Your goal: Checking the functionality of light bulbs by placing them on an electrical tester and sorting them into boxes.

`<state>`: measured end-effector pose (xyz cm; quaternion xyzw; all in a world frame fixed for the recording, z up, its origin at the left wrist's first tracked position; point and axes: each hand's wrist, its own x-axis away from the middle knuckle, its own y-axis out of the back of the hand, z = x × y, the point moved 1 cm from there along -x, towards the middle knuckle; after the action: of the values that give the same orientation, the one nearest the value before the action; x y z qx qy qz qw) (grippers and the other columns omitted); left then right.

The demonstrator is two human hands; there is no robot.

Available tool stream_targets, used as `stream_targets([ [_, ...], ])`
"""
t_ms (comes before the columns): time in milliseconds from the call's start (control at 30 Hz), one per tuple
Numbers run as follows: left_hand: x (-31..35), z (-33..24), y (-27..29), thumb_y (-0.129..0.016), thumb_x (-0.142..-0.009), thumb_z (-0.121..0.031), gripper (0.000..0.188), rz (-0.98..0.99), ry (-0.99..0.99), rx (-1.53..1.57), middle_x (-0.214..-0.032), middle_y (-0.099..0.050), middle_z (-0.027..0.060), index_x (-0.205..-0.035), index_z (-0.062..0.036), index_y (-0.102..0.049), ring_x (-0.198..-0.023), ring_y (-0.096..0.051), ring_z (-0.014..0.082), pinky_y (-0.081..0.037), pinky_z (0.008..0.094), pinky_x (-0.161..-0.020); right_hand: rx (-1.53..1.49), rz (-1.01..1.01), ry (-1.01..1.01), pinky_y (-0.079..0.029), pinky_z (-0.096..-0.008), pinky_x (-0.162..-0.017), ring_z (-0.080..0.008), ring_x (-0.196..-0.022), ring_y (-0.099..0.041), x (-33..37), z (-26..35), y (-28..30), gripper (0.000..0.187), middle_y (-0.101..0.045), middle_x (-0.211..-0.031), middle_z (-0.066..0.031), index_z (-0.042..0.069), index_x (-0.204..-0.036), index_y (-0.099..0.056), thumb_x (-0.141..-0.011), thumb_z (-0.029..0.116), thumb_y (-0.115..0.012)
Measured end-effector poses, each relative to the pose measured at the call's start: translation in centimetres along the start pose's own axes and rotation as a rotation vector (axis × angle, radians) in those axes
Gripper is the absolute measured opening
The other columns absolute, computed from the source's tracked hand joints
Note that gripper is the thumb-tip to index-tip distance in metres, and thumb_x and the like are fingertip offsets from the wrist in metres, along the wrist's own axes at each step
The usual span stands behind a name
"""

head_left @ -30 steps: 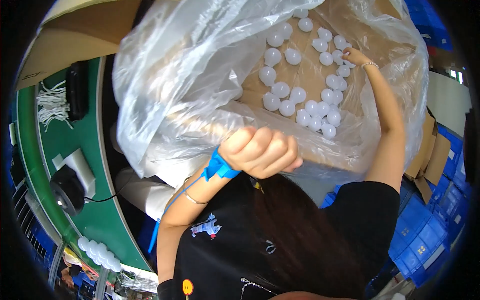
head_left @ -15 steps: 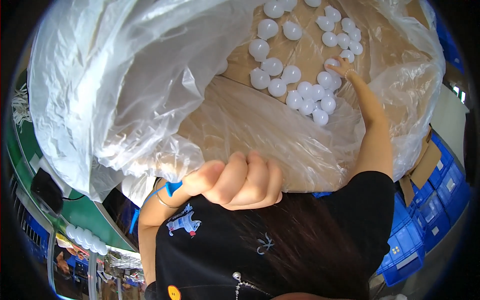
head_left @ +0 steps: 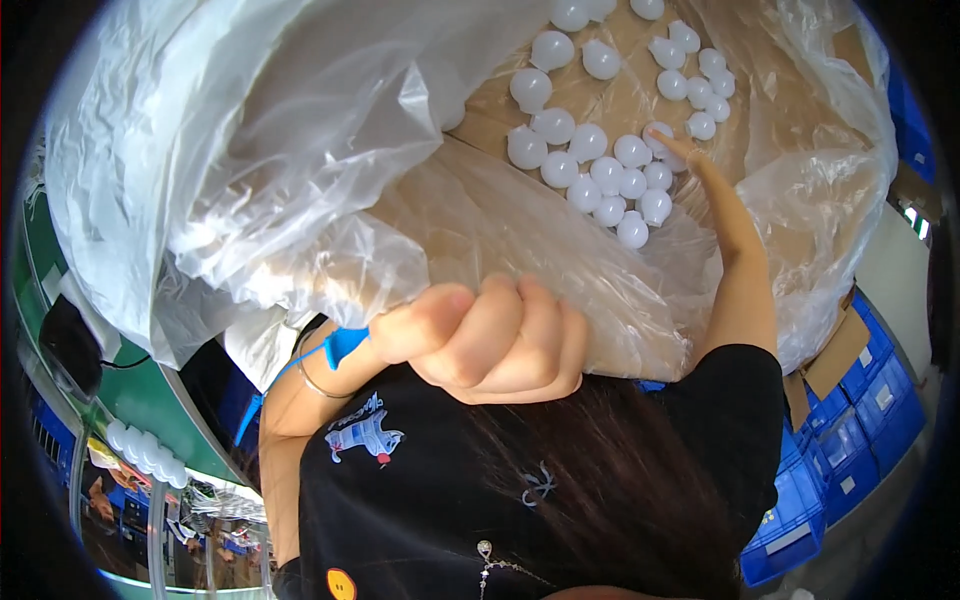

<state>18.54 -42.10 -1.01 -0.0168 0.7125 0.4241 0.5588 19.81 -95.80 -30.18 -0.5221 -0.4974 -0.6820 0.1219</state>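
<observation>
My left hand (head_left: 490,340) is closed in a fist on the near edge of a clear plastic liner bag (head_left: 340,190), and a blue band (head_left: 345,345) circles its wrist. The liner sits inside a cardboard box (head_left: 480,205). My right arm reaches deep into the box. There my right hand (head_left: 680,150) rests at a cluster of round white plastic bulbs (head_left: 631,183), its visible fingers stretched out over one of them. More white bulbs (head_left: 552,50) lie in a loose group to the far left of that hand, and others (head_left: 698,90) lie beyond it.
Blue plastic crates (head_left: 845,440) stand at the right, by a folded cardboard flap (head_left: 838,352). On the left is a green work surface (head_left: 160,400) with a dark object (head_left: 70,345) on it. A row of white bulbs (head_left: 145,452) lies at the lower left.
The view has shifted slightly. My right hand has moved a little toward the bulb cluster, and the near bulbs sit closer together. My left fist keeps its hold on the liner.
</observation>
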Motion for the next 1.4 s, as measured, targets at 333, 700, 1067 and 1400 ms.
stream_targets([
  [333,0.3,-0.8,-0.6,-0.046,-0.068,-0.026,0.013,-0.061,0.088,-0.005,-0.069,-0.05,-0.005,-0.072,-0.0145,-0.05,-0.069,-0.049,0.0073,-0.03,0.0204,-0.057,-0.186,0.097,0.114,-0.041,-0.035,-0.096,-0.0263,-0.114,-0.053,2.7,3.9,-0.9,0.095,-0.055,-0.125,-0.0165,-0.002,-0.129,-0.05,-0.069,0.071,-0.061],
  [700,0.4,-0.7,-1.0,-0.048,-0.067,-0.025,0.014,-0.08,0.068,-0.033,-0.07,-0.048,-0.0051,-0.072,-0.0127,-0.049,-0.067,-0.047,0.0064,-0.034,0.0201,-0.059,-0.248,0.256,0.114,-0.042,-0.0321,-0.093,-0.024,-0.11,-0.053,6.1,6.4,-0.6,0.087,-0.054,-0.125,-0.0118,0.004,-0.133,-0.047,-0.075,0.067,-0.058],
  [1067,1.0,-0.5,-0.6,-0.045,-0.081,-0.033,0.014,0.008,0.012,0.022,-0.081,-0.055,-0.0088,-0.08,-0.0275,-0.058,-0.08,-0.049,0.0093,-0.03,0.0317,-0.074,-0.752,0.24,-0.043,-0.048,-0.0335,-0.082,-0.0193,-0.096,-0.057,11.0,7.3,-0.5,0.074,-0.061,-0.112,-0.007,0.012,-0.128,-0.052,-0.077,0.065,-0.055],
  [1400,0.6,0.0,-1.0,-0.042,-0.09,-0.035,0.018,-0.005,-0.03,0.066,-0.085,-0.054,-0.0074,-0.086,-0.0268,-0.058,-0.083,-0.046,0.0112,-0.03,0.0316,-0.077,-0.67,0.535,-0.091,-0.046,-0.04,-0.089,-0.0245,-0.11,-0.051,15.6,11.0,-5.8,0.089,-0.048,-0.13,-0.0104,0.014,-0.137,-0.042,-0.072,0.072,-0.058],
])
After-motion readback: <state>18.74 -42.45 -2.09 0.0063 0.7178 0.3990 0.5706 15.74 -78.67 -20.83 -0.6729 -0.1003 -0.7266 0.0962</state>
